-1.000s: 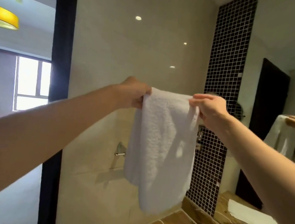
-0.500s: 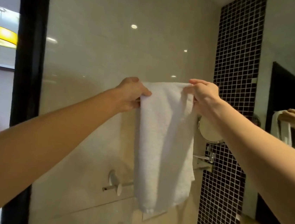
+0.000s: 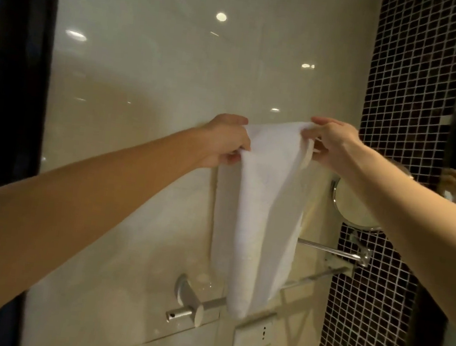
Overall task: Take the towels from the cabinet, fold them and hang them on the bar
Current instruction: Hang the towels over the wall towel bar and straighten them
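My hands are both up at chest height in front of the beige wall (image 3: 160,79), apart, with the white towel (image 3: 261,219) strung between them. The left hand (image 3: 224,141) grips the towel's upper left corner, fingers curled under the cloth and thumb on top. The right hand (image 3: 329,144) pinches the upper right corner between thumb and fingers, a little higher than the left.

From that top edge the towel hangs straight down in a long, narrow fold. Its lower end crosses in front of the chrome bar (image 3: 214,303) on the wall and hides the bar's middle; I cannot tell whether cloth and bar touch. It is not draped over the bar.

To the right, a round mirror (image 3: 351,206) on its chrome arm sits by the black mosaic tile strip (image 3: 404,107), partly behind my right forearm. A wall socket plate (image 3: 252,339) sits just below the bar.

Compared with half a second ago, the top edge is no longer stretched flat: it sags between my hands and the towel looks narrower and bunched. The bar's left bracket now shows more fully.
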